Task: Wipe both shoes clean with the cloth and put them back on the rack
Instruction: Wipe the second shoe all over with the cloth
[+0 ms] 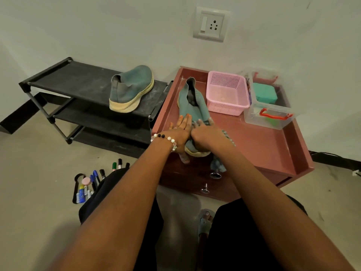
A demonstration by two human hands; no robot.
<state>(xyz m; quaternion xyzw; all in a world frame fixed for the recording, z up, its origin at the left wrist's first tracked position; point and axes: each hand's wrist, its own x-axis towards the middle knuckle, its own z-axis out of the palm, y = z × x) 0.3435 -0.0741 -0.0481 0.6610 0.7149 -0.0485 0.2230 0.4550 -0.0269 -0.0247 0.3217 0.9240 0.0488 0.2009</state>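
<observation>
No brand or writing can be read anywhere. On the reddish-brown raised-edge cabinet top lies a teal knit slip-on shoe with a cream sole, toe towards the near edge. The left hand rests on its left side, fingers straight. The right hand presses a grey-blue cloth onto the toe, fingers curled round it. The matching second teal shoe sits on the black fabric-shelf rack, far left.

— Where are the shoes?
— One shoe sits on the black rack. The other shoe lies on the reddish cabinet.
— And the hands?
— The left hand lies flat on it; the right hand presses the cloth against it.
</observation>
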